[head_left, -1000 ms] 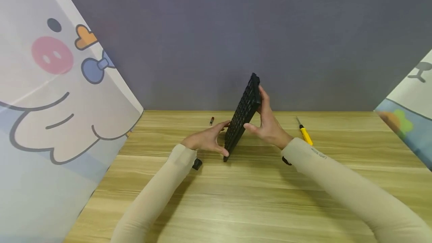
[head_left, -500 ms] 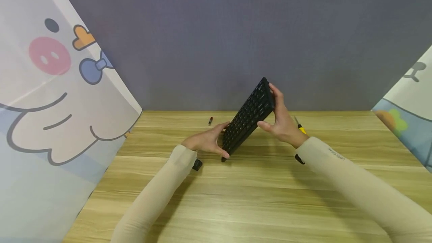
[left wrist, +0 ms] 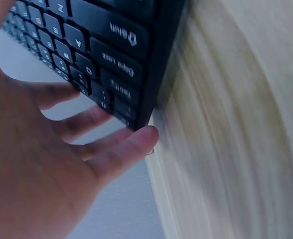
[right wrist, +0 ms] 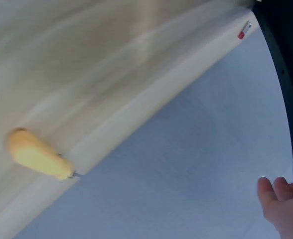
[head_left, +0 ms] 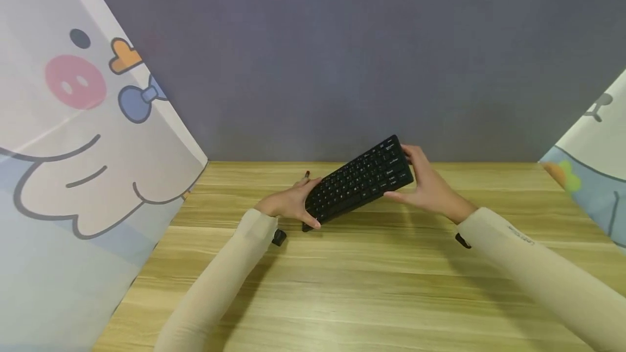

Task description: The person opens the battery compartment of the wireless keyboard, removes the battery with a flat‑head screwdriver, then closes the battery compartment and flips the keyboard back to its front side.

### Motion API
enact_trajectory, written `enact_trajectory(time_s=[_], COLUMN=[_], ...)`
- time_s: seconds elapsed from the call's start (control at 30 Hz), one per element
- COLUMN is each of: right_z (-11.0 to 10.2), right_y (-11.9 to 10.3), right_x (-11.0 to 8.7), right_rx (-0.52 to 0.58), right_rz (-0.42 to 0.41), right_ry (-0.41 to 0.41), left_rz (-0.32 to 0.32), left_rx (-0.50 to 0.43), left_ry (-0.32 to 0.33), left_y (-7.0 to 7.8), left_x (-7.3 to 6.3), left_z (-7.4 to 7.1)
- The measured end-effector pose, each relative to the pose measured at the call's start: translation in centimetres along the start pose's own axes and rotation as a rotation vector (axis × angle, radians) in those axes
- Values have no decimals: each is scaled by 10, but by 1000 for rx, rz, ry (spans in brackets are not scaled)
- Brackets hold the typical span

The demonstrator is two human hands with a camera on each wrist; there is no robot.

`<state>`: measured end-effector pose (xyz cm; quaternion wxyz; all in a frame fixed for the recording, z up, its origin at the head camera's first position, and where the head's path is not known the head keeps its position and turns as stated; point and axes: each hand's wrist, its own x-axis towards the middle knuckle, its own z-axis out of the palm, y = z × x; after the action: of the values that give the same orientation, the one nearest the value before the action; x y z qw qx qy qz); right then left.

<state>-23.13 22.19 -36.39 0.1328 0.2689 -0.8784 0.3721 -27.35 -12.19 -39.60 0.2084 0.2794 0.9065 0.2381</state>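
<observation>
A black keyboard (head_left: 359,182) is held at a slant between both hands, keys facing the head camera. Its left end is low, close over the table, and its right end is raised. My left hand (head_left: 288,201) grips the left end, thumb along the near edge. In the left wrist view its fingers (left wrist: 89,122) lie along the keyboard's edge by the Caps Lock and Tab keys. My right hand (head_left: 430,184) holds the raised end, thumb at the near corner and fingers behind. The right wrist view catches the dark underside with a white round spot.
On the wooden table (head_left: 342,287), a small red-ended battery (right wrist: 244,30) lies near the back edge. A yellow-handled screwdriver (right wrist: 39,155) lies to the right, hidden behind the right arm in the head view. A grey panel (head_left: 342,58) stands behind the table.
The keyboard has tipped from steep to a lower slant, its keys turning toward the head camera. My right hand has moved right and down with it; my left has shifted slightly left.
</observation>
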Motion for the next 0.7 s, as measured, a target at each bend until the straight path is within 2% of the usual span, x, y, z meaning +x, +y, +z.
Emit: enact_trajectory(time_s=[0.07, 0.2, 0.43, 0.57, 0.7], right_z=[-3, -4, 4, 6, 6], right_y=[3, 10, 15, 15, 17], right_x=[-8, -21, -35, -40, -43], right_rx=[-54, -128, -309, -365, -392], right_rz=[62, 132, 273, 349, 374], right_ry=[-38, -112, -297, -372, -453], left_rz=[-17, -43, -52, -44, -49], left_rx=[16, 99, 325, 416, 467], left_ry=[-3, -3, 3, 1, -5], left_y=[0, 2, 15, 22, 26], left_x=[1, 4, 10, 15, 21], left_z=[1, 0, 0, 3, 6])
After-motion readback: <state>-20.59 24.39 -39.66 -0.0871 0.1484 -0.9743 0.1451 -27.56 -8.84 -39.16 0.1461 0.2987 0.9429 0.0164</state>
